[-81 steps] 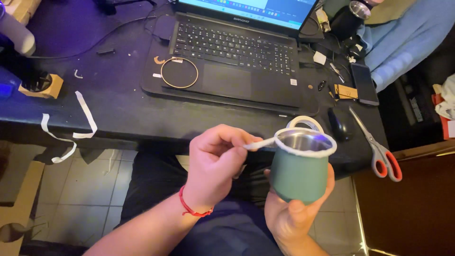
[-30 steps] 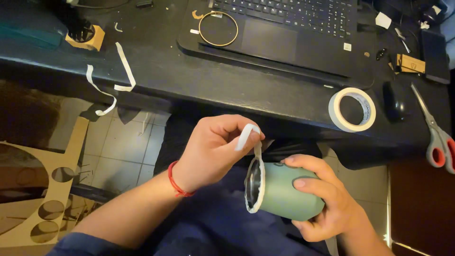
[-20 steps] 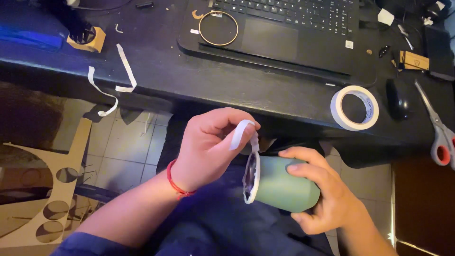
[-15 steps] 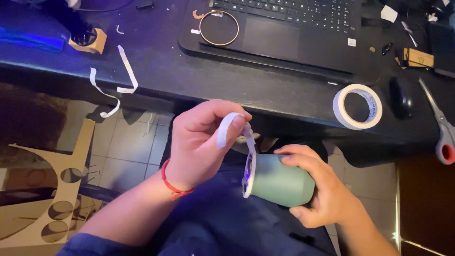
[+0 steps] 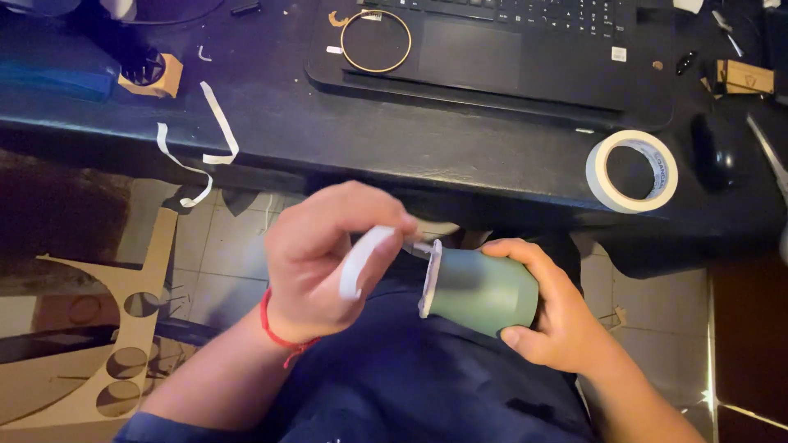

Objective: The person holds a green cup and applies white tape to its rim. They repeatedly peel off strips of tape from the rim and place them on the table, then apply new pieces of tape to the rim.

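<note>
The right hand [image 5: 546, 316] is gripping the green cup [image 5: 483, 289] sideways over the lap, below the bench [image 5: 460, 156]. The left hand [image 5: 328, 258] is pinching a white tape strip [image 5: 361, 261], now peeled farther from the rim than earlier.

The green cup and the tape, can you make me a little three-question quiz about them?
1. True or false: the green cup lies tipped on its side in the right hand.
2. What does the left hand pinch? A) scissors B) a white strip of tape C) a pen
3. Fill in: the roll of tape lies on the black ____, right of the laptop.

Key
1. True: its taped rim points toward the left hand.
2. B: the strip runs from the fingers toward the cup's rim.
3. Desk.
</note>
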